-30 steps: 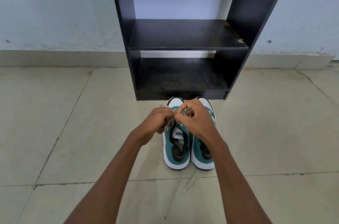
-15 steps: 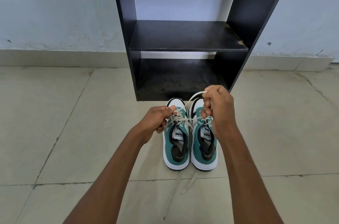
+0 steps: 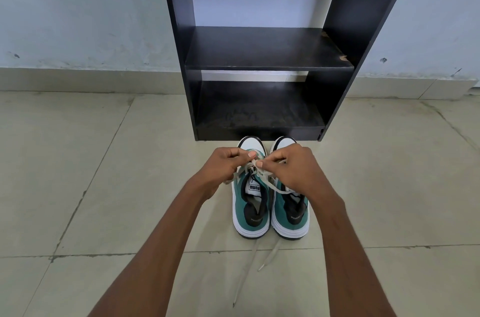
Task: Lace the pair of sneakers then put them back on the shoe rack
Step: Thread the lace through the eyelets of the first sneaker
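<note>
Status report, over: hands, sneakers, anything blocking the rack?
Left hand and right hand both pinching lace over left sneaker. Sneakers on floor, loose lace ends trailing. Rack shelves unobstructed.

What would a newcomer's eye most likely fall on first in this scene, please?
Probably the pair of teal-and-white sneakers standing side by side on the beige tiled floor, with the left hand and right hand pinching a cream shoelace over the left shoe. Just behind them stands the black wooden shoe rack, its visible shelves bare.

Both hands pinching lace (image 3: 262, 177), sneakers (image 3: 250, 202) before rack (image 3: 259, 49)
</note>
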